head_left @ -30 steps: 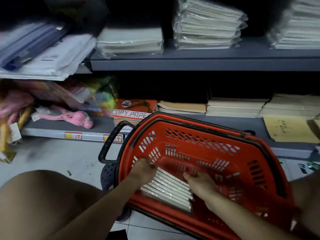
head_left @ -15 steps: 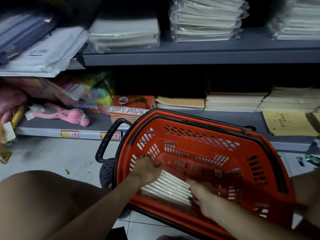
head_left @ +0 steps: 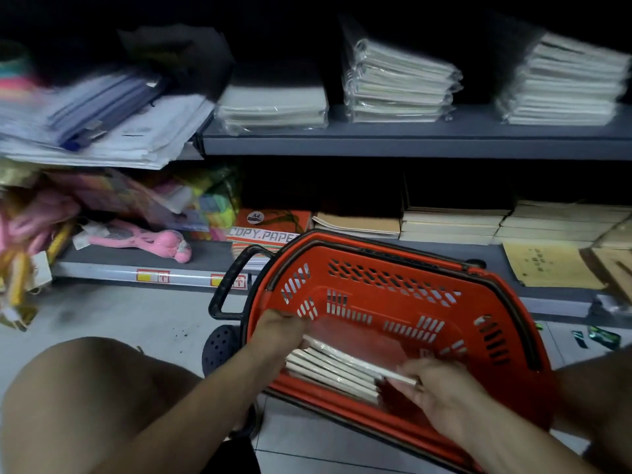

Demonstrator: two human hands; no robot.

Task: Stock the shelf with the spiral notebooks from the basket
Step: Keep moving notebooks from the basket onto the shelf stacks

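Observation:
A red plastic basket with black handles stands on the floor before the grey shelf. Inside it, against the near wall, several spiral notebooks stand on edge in clear wrap. My left hand grips the left end of the row. My right hand pinches the right end of the foremost notebook, which sits a little raised from the others. On the upper shelf lie three stacks of wrapped notebooks.
The lower shelf holds copy paper, paper pads and brown envelopes. A pink toy and colourful packets lie at the left. My bare knee fills the lower left over white floor tiles.
The camera has tilted up, showing more of the upper shelf. My right hand has closed on the right end of a notebook and lifted it slightly; my left hand stays on the row.

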